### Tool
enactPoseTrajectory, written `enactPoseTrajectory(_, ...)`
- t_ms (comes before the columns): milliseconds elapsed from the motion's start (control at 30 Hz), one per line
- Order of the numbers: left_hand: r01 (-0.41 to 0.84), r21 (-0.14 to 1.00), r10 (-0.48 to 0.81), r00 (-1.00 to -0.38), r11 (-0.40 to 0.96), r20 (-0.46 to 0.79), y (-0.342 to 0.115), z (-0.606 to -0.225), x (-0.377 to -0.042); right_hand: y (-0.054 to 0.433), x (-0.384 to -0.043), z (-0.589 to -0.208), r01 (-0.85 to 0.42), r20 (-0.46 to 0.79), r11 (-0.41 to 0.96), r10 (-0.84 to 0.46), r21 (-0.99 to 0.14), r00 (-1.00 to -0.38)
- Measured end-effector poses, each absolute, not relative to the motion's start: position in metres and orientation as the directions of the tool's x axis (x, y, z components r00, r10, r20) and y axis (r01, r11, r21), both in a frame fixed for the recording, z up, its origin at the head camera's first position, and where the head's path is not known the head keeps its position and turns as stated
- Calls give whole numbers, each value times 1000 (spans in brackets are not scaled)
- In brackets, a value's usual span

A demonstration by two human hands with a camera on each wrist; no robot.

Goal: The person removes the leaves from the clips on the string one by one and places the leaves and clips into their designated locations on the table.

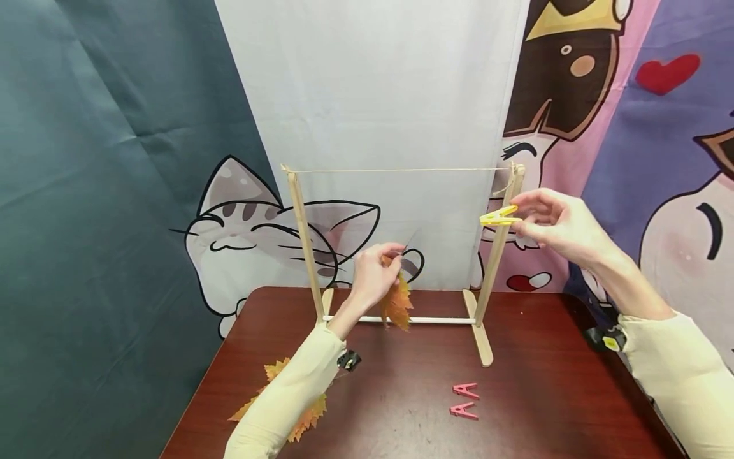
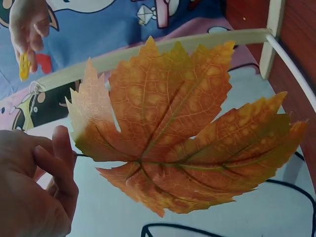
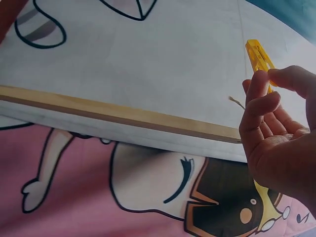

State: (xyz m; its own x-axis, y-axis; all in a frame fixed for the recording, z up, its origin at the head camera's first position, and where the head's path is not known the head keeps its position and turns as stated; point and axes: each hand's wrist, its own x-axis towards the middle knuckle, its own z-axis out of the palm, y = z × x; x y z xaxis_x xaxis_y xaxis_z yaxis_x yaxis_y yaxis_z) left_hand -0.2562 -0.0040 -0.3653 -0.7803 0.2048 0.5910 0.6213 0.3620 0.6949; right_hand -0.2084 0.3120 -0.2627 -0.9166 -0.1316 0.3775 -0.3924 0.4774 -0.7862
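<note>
My left hand (image 1: pixel 375 273) pinches the stem of an orange maple leaf (image 1: pixel 397 303), which hangs below the fingers. In the left wrist view the whole leaf (image 2: pixel 168 133) spreads out beyond the left hand (image 2: pixel 39 182). Between thumb and fingertips my right hand (image 1: pixel 564 226) holds a yellow clothespin (image 1: pixel 497 217), near the right post of a wooden frame (image 1: pixel 497 255). The right wrist view shows the clothespin (image 3: pixel 257 55) pointing away from the right hand (image 3: pixel 281 113). A thin string (image 1: pixel 401 170) runs between the tops of the posts, above both hands.
Two pink clothespins (image 1: pixel 464 400) lie on the brown table (image 1: pixel 401 408) toward the front right. More orange leaves (image 1: pixel 309 417) lie at the left, partly hidden under my left forearm. A white rod (image 1: pixel 441 320) joins the frame's feet. Printed curtains hang behind.
</note>
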Motion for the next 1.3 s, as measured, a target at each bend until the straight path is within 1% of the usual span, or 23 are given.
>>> enactPoseTrajectory(100, 648, 615, 217, -747, 449, 629, -17, -374, -254, 312, -204, -276, -425, 391, 438, -172, -792, -904)
enactPoseTrajectory(233, 672, 506, 226, -696, 541, 681, -33, -383, -248, 312, -197, -295, -425, 378, 414, -195, -805, -905)
enactPoseTrajectory(333, 676, 474, 233, -681, 565, 694, -44, -390, -242, 312, -192, -308, -411, 358, 416, -201, -811, -912)
enactPoseTrajectory(433, 672, 453, 243, -679, 586, 693, -52, -397, -237, 313, -187, -322, -402, 342, 408, -214, -820, -915)
enactPoseTrajectory(600, 657, 418, 273, -688, 627, 673, -65, -408, -232, 315, -180, -345, -403, 333, 401, -234, -823, -913)
enactPoseTrajectory(800, 650, 391, 311, -699, 652, 643, -79, -419, -225, 314, -170, -368, -370, 291, 381, -249, -847, -924)
enactPoseTrajectory(967, 606, 373, 317, -736, 702, 598, -89, -430, -221, 314, -164, -384, -340, 257, 410, -246, -846, -935)
enactPoseTrajectory(1133, 565, 394, 311, -779, 725, 545, -100, -442, -217, 314, -158, -399, -277, 199, 441, -214, -854, -956)
enactPoseTrajectory(1300, 528, 384, 301, -804, 757, 512, -112, -453, -213, 314, -153, -413, -257, 182, 424, -208, -868, -961)
